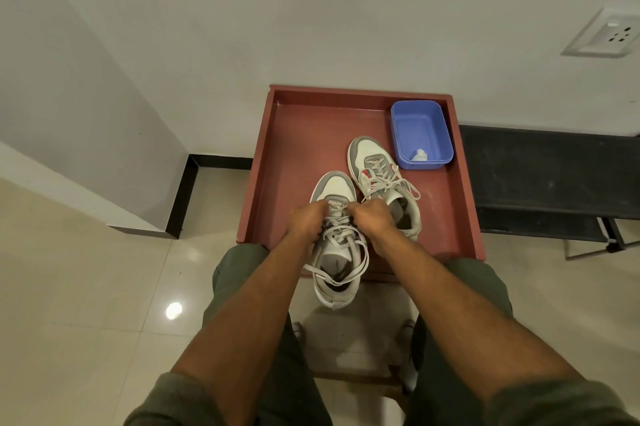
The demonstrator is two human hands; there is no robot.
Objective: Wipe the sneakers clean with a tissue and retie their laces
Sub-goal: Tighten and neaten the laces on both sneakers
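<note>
Two white and grey sneakers lie on a reddish-brown tray table (287, 134). The near sneaker (337, 252) hangs partly over the table's front edge, toe pointing away from me. My left hand (308, 221) and my right hand (375, 219) both grip its laces (341, 235) over the upper eyelets, fingers curled; loose lace loops trail toward the heel. The far sneaker (379, 179) lies to the right with its laces tied in a bow. A crumpled white tissue (419, 156) sits inside a blue plastic tub (420, 132) at the table's back right.
A white wall rises behind the table, with a socket plate (604, 37) at upper right. A black bench (550, 176) stands to the right. Glossy beige floor tiles spread to the left, and my knees in dark green trousers flank the table's front edge.
</note>
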